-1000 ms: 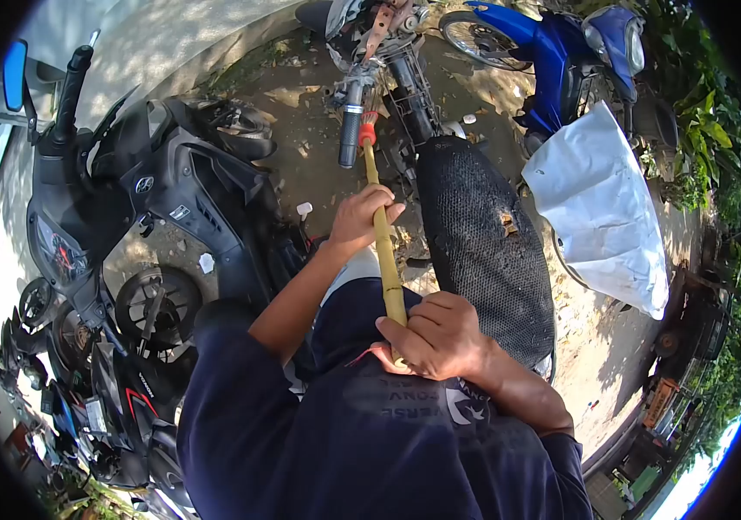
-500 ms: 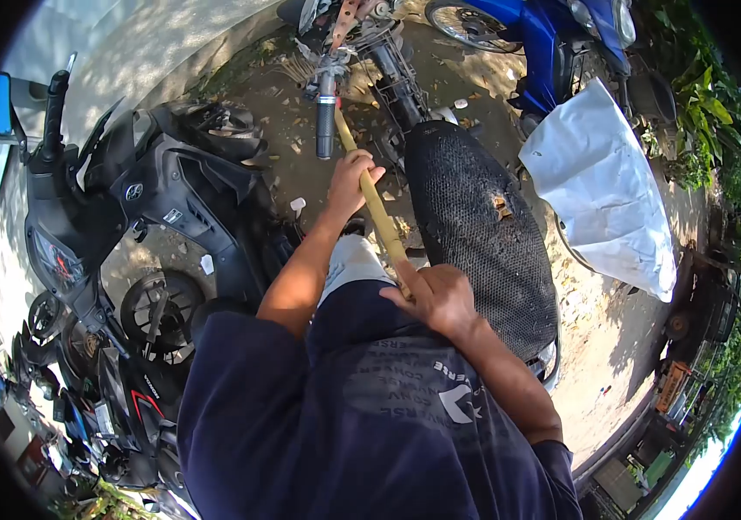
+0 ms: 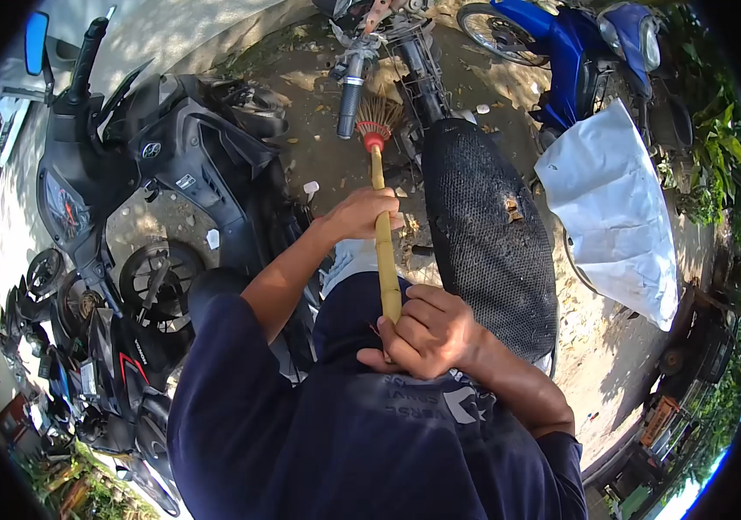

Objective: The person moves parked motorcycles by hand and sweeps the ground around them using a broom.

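Our fingers [image 3: 421, 315] are clamped on a broom [image 3: 390, 290], left hand [image 3: 362, 214] partway along its bamboo handle [image 3: 385, 247], right hand [image 3: 431, 336] by its near end; beyond, we see its bristles [image 3: 380, 113] fanned near a handlebar grip [image 3: 351, 108].

Left of the seat [image 3: 492, 251], the left hand [image 3: 366, 213] grips a broom [image 3: 387, 260] partway along its handle; the right hand [image 3: 425, 334], beside the seat's near left edge, wraps the handle's end. The bristles [image 3: 379, 114] fan out left of the seat's far end. Right of the seat is a silver sheet [image 3: 617, 217]; well left, a black scooter [image 3: 193, 186].
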Demonstrator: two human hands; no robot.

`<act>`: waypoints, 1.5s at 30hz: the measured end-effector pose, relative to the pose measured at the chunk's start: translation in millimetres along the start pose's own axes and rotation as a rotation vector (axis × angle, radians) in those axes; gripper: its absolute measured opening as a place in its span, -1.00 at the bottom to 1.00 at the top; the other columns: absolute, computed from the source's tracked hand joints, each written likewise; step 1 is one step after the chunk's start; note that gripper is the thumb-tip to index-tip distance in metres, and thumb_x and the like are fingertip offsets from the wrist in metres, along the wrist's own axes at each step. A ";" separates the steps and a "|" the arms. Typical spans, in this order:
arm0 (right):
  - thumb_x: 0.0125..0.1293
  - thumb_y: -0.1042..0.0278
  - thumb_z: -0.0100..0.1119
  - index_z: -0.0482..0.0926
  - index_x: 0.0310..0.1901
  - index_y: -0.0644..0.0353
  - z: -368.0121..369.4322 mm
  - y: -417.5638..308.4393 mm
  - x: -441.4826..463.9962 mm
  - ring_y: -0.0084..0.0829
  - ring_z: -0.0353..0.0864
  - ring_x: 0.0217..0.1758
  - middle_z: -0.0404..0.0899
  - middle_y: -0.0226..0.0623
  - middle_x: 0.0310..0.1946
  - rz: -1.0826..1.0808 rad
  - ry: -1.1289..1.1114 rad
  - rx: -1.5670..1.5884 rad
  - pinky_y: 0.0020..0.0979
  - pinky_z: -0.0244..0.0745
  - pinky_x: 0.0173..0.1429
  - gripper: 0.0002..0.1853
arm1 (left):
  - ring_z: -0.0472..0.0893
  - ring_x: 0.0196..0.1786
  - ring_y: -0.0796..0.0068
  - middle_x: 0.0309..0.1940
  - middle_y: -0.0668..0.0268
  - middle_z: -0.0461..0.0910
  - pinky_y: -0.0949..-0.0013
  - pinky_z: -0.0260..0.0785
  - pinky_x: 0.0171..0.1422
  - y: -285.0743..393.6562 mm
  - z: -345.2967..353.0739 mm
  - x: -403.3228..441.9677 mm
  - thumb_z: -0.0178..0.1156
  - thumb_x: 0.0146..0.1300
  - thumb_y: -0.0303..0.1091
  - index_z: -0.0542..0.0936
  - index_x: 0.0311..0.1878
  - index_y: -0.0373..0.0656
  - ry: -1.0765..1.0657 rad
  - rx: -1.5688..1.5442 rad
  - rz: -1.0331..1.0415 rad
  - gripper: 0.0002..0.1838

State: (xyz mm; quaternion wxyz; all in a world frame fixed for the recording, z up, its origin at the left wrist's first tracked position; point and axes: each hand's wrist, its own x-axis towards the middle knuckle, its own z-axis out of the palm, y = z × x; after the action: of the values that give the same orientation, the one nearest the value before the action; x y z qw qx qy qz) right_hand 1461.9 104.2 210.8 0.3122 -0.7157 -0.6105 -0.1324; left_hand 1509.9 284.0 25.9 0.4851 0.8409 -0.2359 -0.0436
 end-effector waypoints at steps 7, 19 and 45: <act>0.15 0.14 0.30 0.59 -0.52 0.18 -94.2 -22.8 29.6 -0.48 0.55 -0.45 0.40 -0.48 -0.56 0.092 0.184 -0.007 -0.33 0.69 -0.21 -0.72 | 0.56 -0.41 0.10 -0.47 0.22 0.50 0.11 0.38 -0.28 88.4 -12.5 8.5 0.29 0.23 -0.17 0.52 -0.50 -0.22 0.185 0.014 -0.042 -0.66; 0.20 0.43 0.21 0.42 -0.59 0.25 -18.9 -10.8 -19.0 -0.31 0.53 -0.47 0.49 -0.28 -0.60 0.665 0.475 0.729 -0.14 0.50 -0.17 -0.75 | 0.48 -0.43 -0.03 -0.53 0.15 0.43 0.09 0.31 -0.34 47.2 50.3 16.7 0.28 0.25 -0.22 0.44 -0.51 -0.21 0.576 -0.045 -0.267 -0.66; 0.37 -0.12 0.18 0.32 -0.58 0.06 -128.4 -23.5 3.2 -0.57 0.37 -0.78 0.40 -0.51 -0.75 0.159 0.559 0.736 -0.44 0.44 -0.63 -0.49 | 0.53 -0.65 0.26 -0.67 0.34 0.45 0.25 0.35 -0.61 143.0 25.6 44.5 0.38 0.12 -0.22 0.44 -0.64 -0.10 0.382 0.234 0.106 -0.64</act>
State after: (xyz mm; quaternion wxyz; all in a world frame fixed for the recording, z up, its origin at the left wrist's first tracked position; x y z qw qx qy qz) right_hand 1464.7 30.0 318.2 0.7070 -0.5387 -0.4527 -0.0703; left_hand 1490.9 184.3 139.0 0.4217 0.8709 -0.1870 0.1696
